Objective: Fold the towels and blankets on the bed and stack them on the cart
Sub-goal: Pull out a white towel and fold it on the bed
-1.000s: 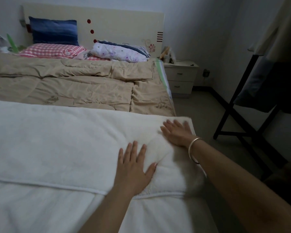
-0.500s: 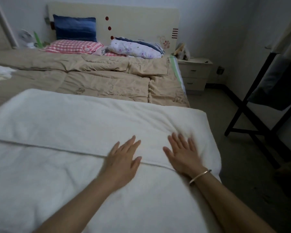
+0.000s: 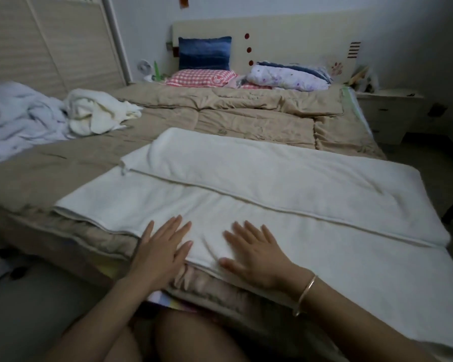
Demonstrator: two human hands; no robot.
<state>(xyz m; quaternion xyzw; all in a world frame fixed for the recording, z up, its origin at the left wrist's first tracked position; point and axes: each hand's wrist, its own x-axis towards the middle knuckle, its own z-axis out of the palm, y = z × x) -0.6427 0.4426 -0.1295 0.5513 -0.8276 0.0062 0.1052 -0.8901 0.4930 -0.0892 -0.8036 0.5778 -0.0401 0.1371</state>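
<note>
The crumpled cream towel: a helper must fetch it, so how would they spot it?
Find the big tan quilt. Near its left edge, the crumpled cream towel lies against a rumpled pale blue blanket. It is bunched and yellowish, unlike the flat folded white blanket.

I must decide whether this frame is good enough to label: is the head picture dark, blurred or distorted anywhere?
Head view: dim, even light, darker toward the corners, no glare. Head view: the left hand and right hand, flat on the blanket, look slightly soft. Head view: the wide lens tilts the wardrobe lines and bows the headboard edge.
</note>
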